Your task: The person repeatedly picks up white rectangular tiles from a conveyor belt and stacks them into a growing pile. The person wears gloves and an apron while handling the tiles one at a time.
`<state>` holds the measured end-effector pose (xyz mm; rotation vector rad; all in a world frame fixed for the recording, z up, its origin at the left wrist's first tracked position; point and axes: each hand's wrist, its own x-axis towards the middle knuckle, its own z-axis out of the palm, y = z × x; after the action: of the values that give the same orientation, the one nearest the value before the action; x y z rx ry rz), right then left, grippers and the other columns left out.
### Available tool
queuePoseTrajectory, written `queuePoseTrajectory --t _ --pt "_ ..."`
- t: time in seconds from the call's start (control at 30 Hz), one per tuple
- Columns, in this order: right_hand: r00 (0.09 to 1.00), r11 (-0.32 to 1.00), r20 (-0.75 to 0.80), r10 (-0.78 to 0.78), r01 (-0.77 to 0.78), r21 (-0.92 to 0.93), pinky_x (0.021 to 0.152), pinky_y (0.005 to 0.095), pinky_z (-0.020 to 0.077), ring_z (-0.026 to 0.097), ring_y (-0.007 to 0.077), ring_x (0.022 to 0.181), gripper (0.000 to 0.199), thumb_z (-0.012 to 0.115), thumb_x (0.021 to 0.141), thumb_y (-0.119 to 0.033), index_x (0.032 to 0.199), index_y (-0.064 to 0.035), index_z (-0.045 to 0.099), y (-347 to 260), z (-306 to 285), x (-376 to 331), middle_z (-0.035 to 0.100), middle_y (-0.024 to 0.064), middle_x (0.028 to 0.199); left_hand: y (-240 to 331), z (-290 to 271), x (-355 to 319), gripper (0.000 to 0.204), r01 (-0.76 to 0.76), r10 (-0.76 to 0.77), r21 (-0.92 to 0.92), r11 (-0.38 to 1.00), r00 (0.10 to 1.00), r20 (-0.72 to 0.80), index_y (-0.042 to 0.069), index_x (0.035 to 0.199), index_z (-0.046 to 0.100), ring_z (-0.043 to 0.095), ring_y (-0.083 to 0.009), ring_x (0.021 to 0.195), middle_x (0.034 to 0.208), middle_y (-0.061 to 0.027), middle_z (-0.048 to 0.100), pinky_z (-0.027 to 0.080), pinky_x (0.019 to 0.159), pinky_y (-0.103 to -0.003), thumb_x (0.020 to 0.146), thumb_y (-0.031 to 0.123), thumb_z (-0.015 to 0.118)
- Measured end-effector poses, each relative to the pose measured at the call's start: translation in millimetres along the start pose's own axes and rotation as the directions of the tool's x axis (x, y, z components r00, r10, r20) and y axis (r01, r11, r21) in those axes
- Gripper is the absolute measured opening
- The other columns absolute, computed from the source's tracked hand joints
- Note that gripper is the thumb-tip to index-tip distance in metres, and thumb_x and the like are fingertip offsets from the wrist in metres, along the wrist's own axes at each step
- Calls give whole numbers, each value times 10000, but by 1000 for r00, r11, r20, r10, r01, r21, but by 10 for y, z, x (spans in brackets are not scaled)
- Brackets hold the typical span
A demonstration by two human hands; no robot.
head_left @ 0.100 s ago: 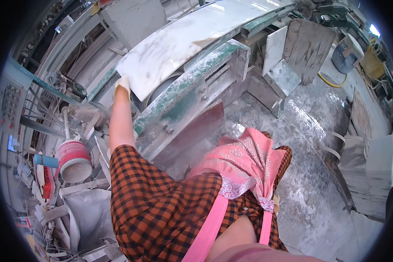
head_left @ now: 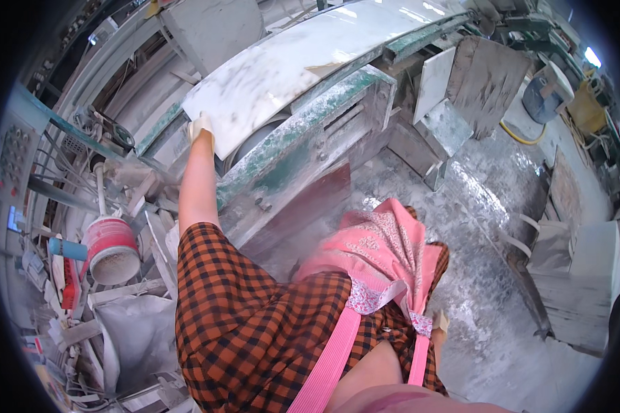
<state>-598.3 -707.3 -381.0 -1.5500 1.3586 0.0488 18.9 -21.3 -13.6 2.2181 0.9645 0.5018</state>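
At the near left end of a polished white marble slab (head_left: pixel 269 86) with grey veins, my left hand (head_left: pixel 202 132) in a pale glove touches the edge. Its fingers reach onto the top surface, partly foreshortened, and look laid on it rather than clenched. The slab lies along a green, dust-coated machine frame (head_left: pixel 303 131), with a rounded part showing under its near edge. Low by my right side, my right hand (head_left: pixel 440 326) shows only in part, also in a pale glove. Clothing hides most of it, so its fingers cannot be made out.
On the left are a control panel (head_left: pixel 14 158) with buttons, a red-and-white bucket (head_left: pixel 112 256) and piled scraps. A weathered board (head_left: pixel 492 82) leans beyond the machine. A blue drum (head_left: pixel 544 96) and stacked slabs (head_left: pixel 575 289) stand right of the wet grey floor (head_left: pixel 489 227).
My left hand has shifted slightly right along the slab's end and farther onto its top. More of my right hand shows beside my clothing. The slab has stayed in place.
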Motion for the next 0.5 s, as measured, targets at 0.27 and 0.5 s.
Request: queuePoseTrajectory --t 0.27,0.5 --pt "835 656 -383 -395 548 519 613 236 458 491 83 606 548 486 1028 -470 1185 27 656 -3217 -297 288 552 -11 682 -105 -116 -290 721 -66 80 -156 986 993 83 -146 1210 587 600 -410 1172 1256 -318 607 447 1008 -440 932 508 465" --pt "214 547 516 -829 495 674 847 349 599 715 240 899 571 473 1029 -447 1301 43 580 -7231 2227 -772 721 172 1007 -55 -224 -545 736 -3 27 -133 991 984 176 -101 1425 393 464 -368 1325 1464 -265 439 369 1094 -423 1001 500 420"
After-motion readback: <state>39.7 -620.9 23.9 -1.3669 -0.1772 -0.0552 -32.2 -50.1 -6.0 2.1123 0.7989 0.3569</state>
